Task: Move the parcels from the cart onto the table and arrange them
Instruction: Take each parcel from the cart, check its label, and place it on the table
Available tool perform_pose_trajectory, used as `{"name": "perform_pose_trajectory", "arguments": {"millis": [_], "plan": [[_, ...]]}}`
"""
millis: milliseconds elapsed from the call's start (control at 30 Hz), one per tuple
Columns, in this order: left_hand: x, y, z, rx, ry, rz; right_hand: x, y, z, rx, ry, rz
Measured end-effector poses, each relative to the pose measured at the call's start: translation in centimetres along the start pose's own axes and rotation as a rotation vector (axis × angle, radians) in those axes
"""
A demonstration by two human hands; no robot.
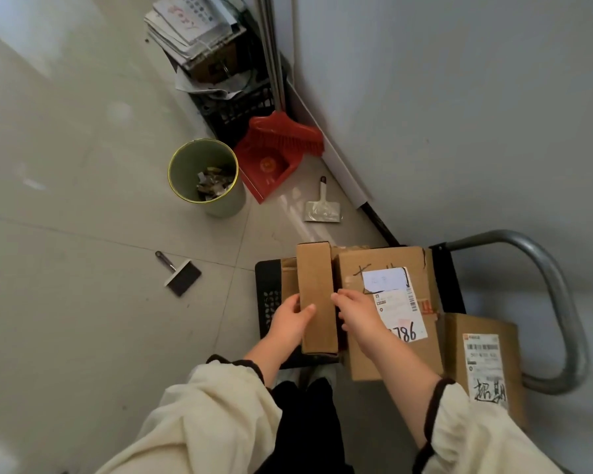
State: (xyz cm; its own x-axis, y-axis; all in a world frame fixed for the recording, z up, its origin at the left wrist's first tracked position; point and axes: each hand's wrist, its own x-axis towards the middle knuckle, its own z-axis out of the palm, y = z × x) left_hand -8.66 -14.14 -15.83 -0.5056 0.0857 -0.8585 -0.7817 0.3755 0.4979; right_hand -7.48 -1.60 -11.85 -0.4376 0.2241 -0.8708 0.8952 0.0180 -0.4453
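Both hands clamped on a narrow box (315, 299) at the cart's (267, 302) left edge: left grip (290, 321), right grip (355, 311) pinching opposite sides.

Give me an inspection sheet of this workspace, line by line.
Surface: grey tiled floor; the table is not in view.
Job's things: narrow box, labelled large box and another labelled box on the cart.
Clutter: bin, red dustpan with broom, two hand brushes, crate of papers.
Grippers: left hand and right hand grip the narrow box's sides.
Cables: nothing seen.
Surroundings: white wall at the right.
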Motion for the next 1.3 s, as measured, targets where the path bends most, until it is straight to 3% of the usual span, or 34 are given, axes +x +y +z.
{"name": "perform_pose_trajectory", "arguments": {"millis": [133, 200, 300, 467, 533, 667, 767, 867, 933, 1033, 1300], "plan": [[-1.6, 1.4, 0.3, -0.026, 0.038, 0.073, -2.0, -1.2, 0.5, -0.023, -0.012, -0.06], [-3.2, 2.9, -0.1, -0.03, 0.103, 0.19, -3.8, -2.7, 0.1, 0.024, 0.014, -0.153], [-6.9, 6.8, -1.7, 0.056, 0.168, 0.43, -7.8, -5.8, -1.1, 0.193, 0.002, -0.301], [-17.1, 15.1, -4.9, 0.485, 0.374, 0.956, -16.9, -11.7, -4.0, 0.394, 0.007, -0.554], [-20.9, 17.7, -5.9, 0.579, 0.373, 1.137, -21.0, -13.6, -5.3, 0.432, -0.002, -0.644], [-27.8, 21.7, -6.9, 0.681, 0.385, 1.352, -27.5, -16.0, -7.5, 0.477, -0.015, -0.791], [-31.9, 23.2, -7.0, 0.59, 0.413, 1.48, -30.9, -17.1, -8.3, 0.519, -0.036, -0.865], [-34.7, 24.3, -7.7, 0.225, 0.408, 1.436, -33.3, -18.0, -9.4, 0.58, -0.108, -0.943], [-36.3, 24.9, -8.2, 0.016, 0.224, 1.233, -34.8, -18.4, -10.2, 0.597, -0.184, -0.975], [-37.5, 25.3, -8.6, 0.002, 0.039, 1.107, -36.2, -18.4, -11.0, 0.58, -0.239, -1.006], [-40.3, 25.5, -7.6, -0.033, -0.02, 1.135, -37.6, -18.4, -12.0, 0.574, -0.312, -1.108]]}}
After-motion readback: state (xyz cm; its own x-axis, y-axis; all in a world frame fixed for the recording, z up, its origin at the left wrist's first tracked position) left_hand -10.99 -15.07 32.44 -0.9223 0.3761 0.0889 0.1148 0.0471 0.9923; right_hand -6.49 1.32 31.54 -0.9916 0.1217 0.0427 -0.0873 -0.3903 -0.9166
